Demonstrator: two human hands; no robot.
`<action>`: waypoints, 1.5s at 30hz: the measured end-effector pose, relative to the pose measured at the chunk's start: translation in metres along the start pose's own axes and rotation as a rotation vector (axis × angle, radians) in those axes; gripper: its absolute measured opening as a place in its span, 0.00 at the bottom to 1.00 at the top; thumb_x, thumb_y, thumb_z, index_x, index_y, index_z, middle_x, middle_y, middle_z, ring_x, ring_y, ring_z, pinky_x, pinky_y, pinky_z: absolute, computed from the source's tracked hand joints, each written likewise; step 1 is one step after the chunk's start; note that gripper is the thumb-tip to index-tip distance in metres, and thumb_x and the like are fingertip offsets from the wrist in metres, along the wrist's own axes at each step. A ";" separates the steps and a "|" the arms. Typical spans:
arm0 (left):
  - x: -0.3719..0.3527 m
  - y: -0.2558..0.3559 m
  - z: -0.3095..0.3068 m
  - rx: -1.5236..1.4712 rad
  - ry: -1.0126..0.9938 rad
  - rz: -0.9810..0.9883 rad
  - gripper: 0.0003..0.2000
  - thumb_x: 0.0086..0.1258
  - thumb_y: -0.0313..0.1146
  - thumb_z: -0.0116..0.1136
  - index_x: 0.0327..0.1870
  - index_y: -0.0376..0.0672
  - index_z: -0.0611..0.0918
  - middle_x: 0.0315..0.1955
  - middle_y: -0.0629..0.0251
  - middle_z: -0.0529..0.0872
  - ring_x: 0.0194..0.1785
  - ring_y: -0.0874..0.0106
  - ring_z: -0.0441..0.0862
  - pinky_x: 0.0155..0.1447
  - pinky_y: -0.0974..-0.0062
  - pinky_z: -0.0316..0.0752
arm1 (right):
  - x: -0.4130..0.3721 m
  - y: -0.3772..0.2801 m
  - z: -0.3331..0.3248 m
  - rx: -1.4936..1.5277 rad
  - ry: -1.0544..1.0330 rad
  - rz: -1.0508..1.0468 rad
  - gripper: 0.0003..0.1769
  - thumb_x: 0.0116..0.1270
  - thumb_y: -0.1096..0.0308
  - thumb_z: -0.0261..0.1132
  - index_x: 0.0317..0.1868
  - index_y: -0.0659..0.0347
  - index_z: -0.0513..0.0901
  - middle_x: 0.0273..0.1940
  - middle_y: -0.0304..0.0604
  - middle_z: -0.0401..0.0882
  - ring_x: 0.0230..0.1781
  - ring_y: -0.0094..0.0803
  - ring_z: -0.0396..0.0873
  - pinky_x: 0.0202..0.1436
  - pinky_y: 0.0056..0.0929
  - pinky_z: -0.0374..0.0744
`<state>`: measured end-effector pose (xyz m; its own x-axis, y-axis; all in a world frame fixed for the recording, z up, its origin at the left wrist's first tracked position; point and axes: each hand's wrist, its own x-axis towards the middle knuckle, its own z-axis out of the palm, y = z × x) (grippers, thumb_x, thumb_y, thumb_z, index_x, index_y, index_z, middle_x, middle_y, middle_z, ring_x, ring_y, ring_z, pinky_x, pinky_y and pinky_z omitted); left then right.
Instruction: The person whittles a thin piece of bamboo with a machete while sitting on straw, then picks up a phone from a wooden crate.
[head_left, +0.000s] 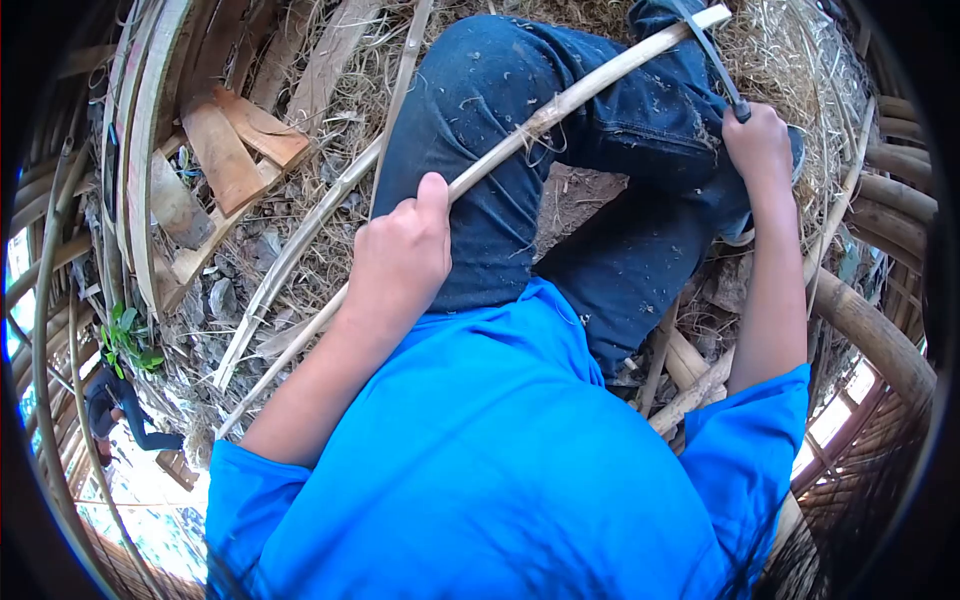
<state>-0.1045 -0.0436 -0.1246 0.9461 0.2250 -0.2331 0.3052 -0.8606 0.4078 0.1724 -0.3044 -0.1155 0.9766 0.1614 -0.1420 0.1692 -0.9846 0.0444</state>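
2 closed grips: left hand (pixel 405 245) on long pale wooden stick (pixel 590 90), right hand (pixel 757 145) on curved grey metal knife (pixel 716 58), best kept shallow!

The left hand (pixel 405 245) grips a long, pale stick (pixel 590 85) lying across the person's dark trousers (pixel 475 95). The right hand (pixel 757 145) holds a knife (pixel 712 55) by its handle, the blade crossing the stick near its end.

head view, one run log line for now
left hand: grips stick | right hand: holds knife | knife: blade crosses stick's far end | stick: over leg
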 end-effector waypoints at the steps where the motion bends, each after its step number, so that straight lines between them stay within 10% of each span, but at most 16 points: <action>1: 0.001 0.000 0.001 -0.009 0.001 0.006 0.05 0.72 0.29 0.49 0.40 0.38 0.69 0.22 0.47 0.80 0.26 0.47 0.80 0.28 0.52 0.73 | -0.001 0.000 -0.001 0.030 0.033 -0.019 0.18 0.63 0.55 0.61 0.35 0.63 0.85 0.35 0.61 0.83 0.41 0.58 0.82 0.48 0.50 0.78; 8: 0.006 0.001 -0.003 -0.116 0.007 -0.014 0.05 0.72 0.29 0.49 0.39 0.38 0.69 0.18 0.47 0.79 0.25 0.46 0.80 0.28 0.51 0.72 | -0.066 -0.071 0.000 0.394 0.108 -0.254 0.12 0.59 0.62 0.64 0.31 0.63 0.84 0.28 0.59 0.82 0.33 0.55 0.82 0.40 0.48 0.80; 28: 0.013 0.010 -0.002 -0.152 0.004 -0.020 0.07 0.74 0.31 0.48 0.37 0.38 0.69 0.17 0.44 0.78 0.24 0.45 0.79 0.26 0.49 0.71 | -0.006 -0.050 0.029 0.055 0.091 -0.250 0.15 0.60 0.56 0.62 0.33 0.59 0.87 0.34 0.57 0.85 0.37 0.54 0.84 0.45 0.46 0.82; 39: 0.014 0.002 -0.005 -0.172 -0.025 0.009 0.06 0.72 0.30 0.50 0.39 0.37 0.70 0.17 0.45 0.78 0.25 0.45 0.79 0.28 0.50 0.71 | 0.063 0.008 -0.017 -0.137 0.055 0.134 0.22 0.60 0.53 0.61 0.44 0.65 0.84 0.43 0.62 0.83 0.48 0.57 0.81 0.54 0.47 0.78; 45: 0.011 -0.014 0.001 -0.221 0.044 0.018 0.06 0.72 0.28 0.51 0.43 0.35 0.71 0.16 0.45 0.78 0.24 0.45 0.79 0.27 0.50 0.71 | 0.082 0.171 -0.021 -0.172 0.123 0.343 0.22 0.59 0.55 0.61 0.38 0.70 0.84 0.38 0.64 0.83 0.42 0.53 0.84 0.47 0.43 0.80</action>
<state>-0.0986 -0.0299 -0.1341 0.9538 0.2345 -0.1878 0.3005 -0.7449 0.5957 0.2847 -0.4585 -0.0989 0.9871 -0.1575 0.0288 -0.1599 -0.9588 0.2349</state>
